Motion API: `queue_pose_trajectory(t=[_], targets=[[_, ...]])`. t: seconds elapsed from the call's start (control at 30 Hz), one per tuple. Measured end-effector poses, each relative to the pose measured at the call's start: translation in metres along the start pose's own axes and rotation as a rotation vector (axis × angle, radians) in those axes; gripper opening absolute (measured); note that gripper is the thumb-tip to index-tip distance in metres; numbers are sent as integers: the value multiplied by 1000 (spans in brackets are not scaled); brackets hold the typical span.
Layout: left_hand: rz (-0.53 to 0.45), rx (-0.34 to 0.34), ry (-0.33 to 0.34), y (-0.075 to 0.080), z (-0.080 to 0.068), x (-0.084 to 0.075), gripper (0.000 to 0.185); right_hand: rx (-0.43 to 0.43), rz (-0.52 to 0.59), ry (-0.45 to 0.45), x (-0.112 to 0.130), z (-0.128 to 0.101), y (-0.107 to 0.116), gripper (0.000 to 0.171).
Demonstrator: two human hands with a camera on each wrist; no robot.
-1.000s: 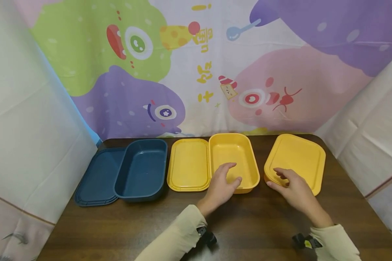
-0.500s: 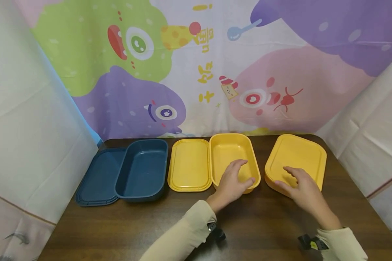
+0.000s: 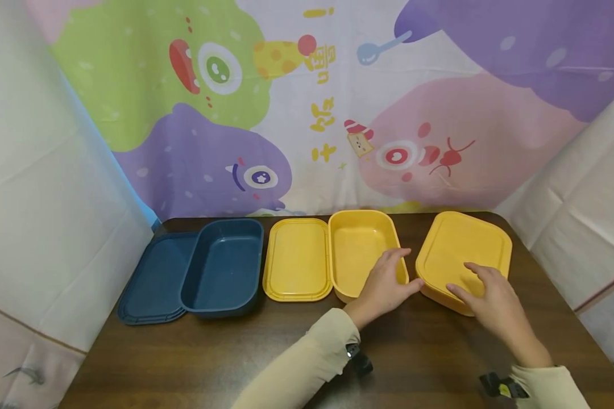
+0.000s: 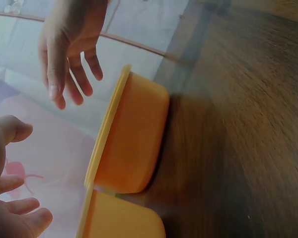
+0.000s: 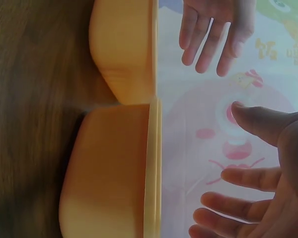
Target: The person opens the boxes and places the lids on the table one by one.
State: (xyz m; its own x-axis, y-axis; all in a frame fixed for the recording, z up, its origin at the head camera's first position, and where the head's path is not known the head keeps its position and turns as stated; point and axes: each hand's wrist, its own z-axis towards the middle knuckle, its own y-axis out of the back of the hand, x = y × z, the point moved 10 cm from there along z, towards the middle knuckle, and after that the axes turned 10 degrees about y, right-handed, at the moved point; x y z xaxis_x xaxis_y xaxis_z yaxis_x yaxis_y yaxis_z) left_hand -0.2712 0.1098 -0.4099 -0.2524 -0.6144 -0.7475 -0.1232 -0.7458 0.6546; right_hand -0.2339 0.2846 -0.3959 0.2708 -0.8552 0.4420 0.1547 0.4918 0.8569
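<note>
Only yellow Korean characters on the cartoon backdrop [image 3: 307,102], upper middle of the head view, stacked beside the party-hat shape; too stylised to read. Nothing legible elsewhere.

The left hand [image 3: 384,284] covers the open yellow box's [image 3: 360,250] near right corner, and whether its thumb touches the lidded yellow box [image 3: 460,247] cannot be told.
</note>
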Motion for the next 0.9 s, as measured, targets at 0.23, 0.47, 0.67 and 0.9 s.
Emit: queue_pose_trajectory(t=[0.23, 0.47, 0.67, 0.9], targets=[[52, 13, -17, -8, 4, -7, 61, -5, -10, -32, -12, -2, 2, 73], [137, 56, -29, -22, 9, -18, 65, 5, -30, -100, -32, -13, 5, 77], [229, 71, -39, -35, 11, -27, 70, -53, -46, -94, -40, -20, 13, 76], [326, 95, -31, -49, 14, -30, 71, -44, -53, -116, -51, -25, 11, 79]])
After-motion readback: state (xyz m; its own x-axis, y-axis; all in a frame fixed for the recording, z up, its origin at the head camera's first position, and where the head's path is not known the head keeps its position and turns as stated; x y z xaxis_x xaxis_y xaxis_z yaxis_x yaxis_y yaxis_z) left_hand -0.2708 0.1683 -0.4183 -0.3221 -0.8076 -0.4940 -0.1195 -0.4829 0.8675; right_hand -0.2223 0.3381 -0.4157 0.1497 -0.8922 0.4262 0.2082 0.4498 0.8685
